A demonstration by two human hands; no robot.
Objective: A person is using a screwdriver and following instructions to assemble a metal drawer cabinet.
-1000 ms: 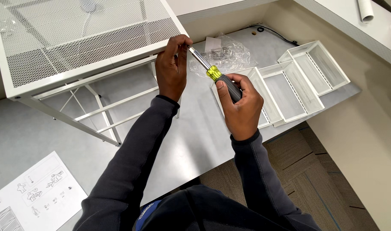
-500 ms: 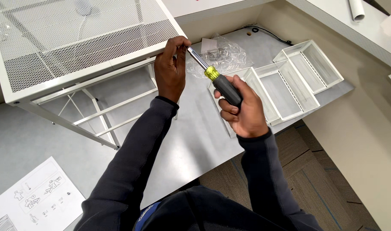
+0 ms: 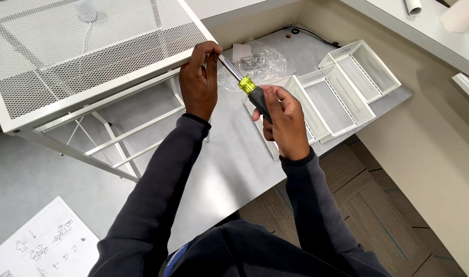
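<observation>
One screwdriver [image 3: 247, 87], yellow and black in the handle, is held closed in the right hand [image 3: 280, 120], its shaft pinched by the left hand [image 3: 197, 82] at the near edge of one white mesh frame [image 3: 90, 56]. Three white trays [image 3: 342, 87] lie right on the grey surface [image 3: 229, 169], one instruction sheet [image 3: 44, 246] near left.

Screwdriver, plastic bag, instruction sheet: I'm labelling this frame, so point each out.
Screwdriver [image 3: 247, 86], head view, yellow collar of handle.
Plastic bag [image 3: 262, 62], head view, crinkled middle.
Instruction sheet [image 3: 44, 246], head view, printed middle.
</observation>
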